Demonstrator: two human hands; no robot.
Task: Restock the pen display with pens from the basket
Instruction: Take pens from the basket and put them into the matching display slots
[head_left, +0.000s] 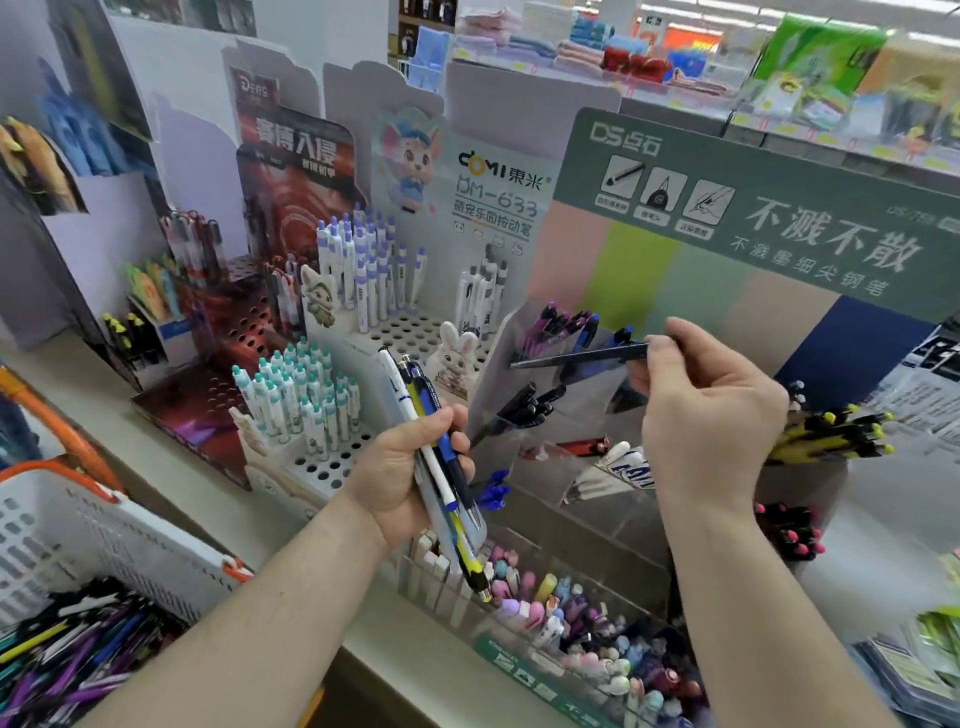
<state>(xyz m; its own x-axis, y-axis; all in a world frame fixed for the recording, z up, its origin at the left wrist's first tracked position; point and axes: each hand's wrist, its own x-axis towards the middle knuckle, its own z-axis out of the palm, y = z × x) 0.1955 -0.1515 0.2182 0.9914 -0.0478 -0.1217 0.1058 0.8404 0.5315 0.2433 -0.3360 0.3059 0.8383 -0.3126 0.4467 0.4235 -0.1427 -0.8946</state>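
Observation:
My left hand (410, 467) grips a bundle of pens (436, 457), white, blue and yellow-black, held upright in front of the clear tiered pen display (519, 332). My right hand (711, 410) pinches a dark blue pen (576, 357) by its end. The pen lies almost level, tip pointing left, at the display's upper compartment, which holds purple and blue pens (566, 322). The white basket (104, 535) with orange handles sits at the lower left, with many mixed pens (67, 660) in it.
Lower compartments hold black pens (530, 405), white pens (618, 467) and yellow-black pens (831, 436). White perforated stands of teal-capped pens (296, 400) and purple-capped pens (363, 265) rise on the left. A tray of pastel erasers (582, 618) sits at the shelf front.

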